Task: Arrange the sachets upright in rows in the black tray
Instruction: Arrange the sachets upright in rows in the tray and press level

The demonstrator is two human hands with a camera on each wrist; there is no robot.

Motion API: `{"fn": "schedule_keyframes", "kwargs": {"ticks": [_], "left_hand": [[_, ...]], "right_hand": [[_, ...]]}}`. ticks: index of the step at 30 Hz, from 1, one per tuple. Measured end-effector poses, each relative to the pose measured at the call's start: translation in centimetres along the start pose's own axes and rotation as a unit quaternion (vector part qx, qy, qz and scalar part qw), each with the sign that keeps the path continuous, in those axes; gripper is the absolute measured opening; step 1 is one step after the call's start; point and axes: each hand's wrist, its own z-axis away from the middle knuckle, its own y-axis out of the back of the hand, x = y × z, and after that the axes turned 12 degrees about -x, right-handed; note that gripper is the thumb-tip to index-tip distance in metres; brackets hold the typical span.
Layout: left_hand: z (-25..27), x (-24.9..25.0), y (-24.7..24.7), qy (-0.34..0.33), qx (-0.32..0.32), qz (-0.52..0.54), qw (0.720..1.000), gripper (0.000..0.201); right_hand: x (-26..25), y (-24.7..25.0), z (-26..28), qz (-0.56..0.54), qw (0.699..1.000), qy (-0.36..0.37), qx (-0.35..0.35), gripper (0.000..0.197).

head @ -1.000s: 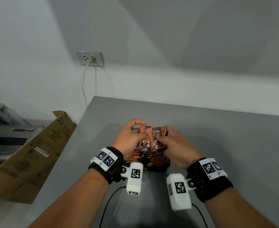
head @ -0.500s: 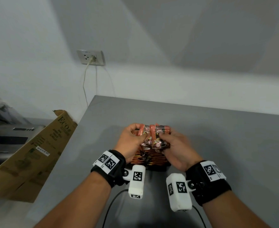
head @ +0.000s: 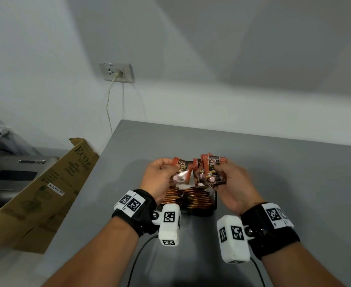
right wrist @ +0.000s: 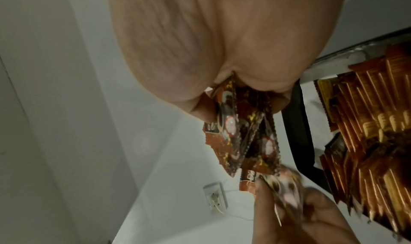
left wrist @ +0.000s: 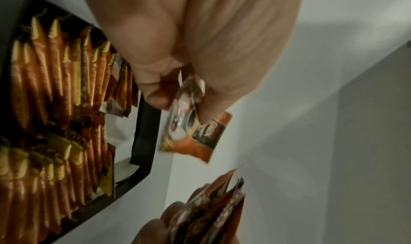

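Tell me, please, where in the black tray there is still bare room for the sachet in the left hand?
A bare strip lies between the last standing sachets and the black tray's far wall. Nearer the wrists, the rows are packed tight. The left hand pinches one sachet above that far end.

A grey table (head: 274, 162) is set against a white wall (head: 191, 48). A wall socket (head: 116, 72) is mounted left of the table's far corner, and a white cable (head: 108, 104) is plugged into it. A brown cardboard box (head: 35, 195), printed ECO, is leaned against the table's left edge. A grey appliance (head: 10, 175) is seen beyond it.
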Motion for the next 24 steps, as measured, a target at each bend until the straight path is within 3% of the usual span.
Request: {"fn": "schedule_keyframes", "kwargs": {"ticks": [5, 11, 13, 15, 17, 19, 21, 23, 24], "left_hand": [[0.7, 0.5, -1.9, 0.028, -0.061, 0.107, 0.992, 0.012], [1.2, 0.8, -2.9, 0.071, -0.141, 0.141, 0.977, 0.055], [1.3, 0.6, -3.0, 0.094, -0.134, 0.151, 0.975, 0.058], [1.2, 0.5, -2.9, 0.1, -0.14, 0.145, 0.974, 0.058], [1.2, 0.5, -2.7, 0.099, -0.147, 0.152, 0.972, 0.055], [1.2, 0.5, -2.3, 0.099, -0.157, 0.163, 0.969, 0.051], [1.4, 0.6, -2.3, 0.089, -0.187, 0.178, 0.962, 0.048], [1.6, 0.6, -2.6, 0.073, -0.225, 0.179, 0.955, 0.036], [1.7, 0.6, -2.7, 0.063, -0.236, 0.172, 0.954, 0.031]], "right_hand": [[1.8, -1.6, -0.4, 0.116, 0.993, 0.021, -0.005, 0.028], [1.9, -2.9, 0.4, 0.319, 0.944, 0.077, -0.026, 0.026], [2.0, -2.7, 0.1, 0.46, 0.885, 0.073, -0.025, 0.022], [1.8, -2.1, -0.3, 0.583, 0.81, 0.039, -0.035, 0.045], [0.8, -1.8, 0.0, 0.611, 0.788, 0.036, -0.064, 0.056], [-0.5, -1.8, 0.7, 0.614, 0.779, 0.057, -0.116, 0.088], [-1.4, -2.0, 0.8, 0.678, 0.713, 0.073, -0.165, 0.115], [-1.6, -2.2, 0.4, 0.735, 0.644, 0.087, -0.194, 0.115], [-1.4, -2.4, 0.2, 0.745, 0.63, 0.096, -0.197, 0.107]]}}
